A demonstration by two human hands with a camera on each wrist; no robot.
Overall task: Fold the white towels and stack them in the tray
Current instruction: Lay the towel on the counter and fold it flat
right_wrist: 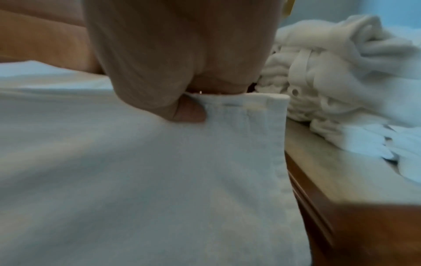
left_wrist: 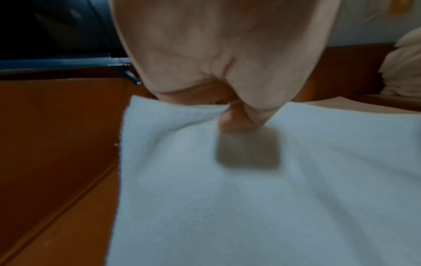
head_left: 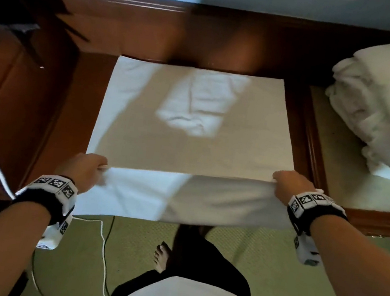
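Pinching the towel [head_left: 192,122] at its near edge with both hands, I am seeing it spread flat across the middle of the head view, its near part drooping off the wooden surface [head_left: 20,98] toward the bottom of the frame. The left hand [head_left: 83,169] is gripping the lower left stretch of that edge; in the left wrist view the thumb is pressing into the cloth [left_wrist: 250,198] under curled fingers. The right hand [head_left: 288,186] is clamping the lower right corner, thumb on top of the hem in the right wrist view. A heap [head_left: 382,111] of rumpled white towels is lying at the upper right, just beside the spread one. I am not making out a tray anywhere.
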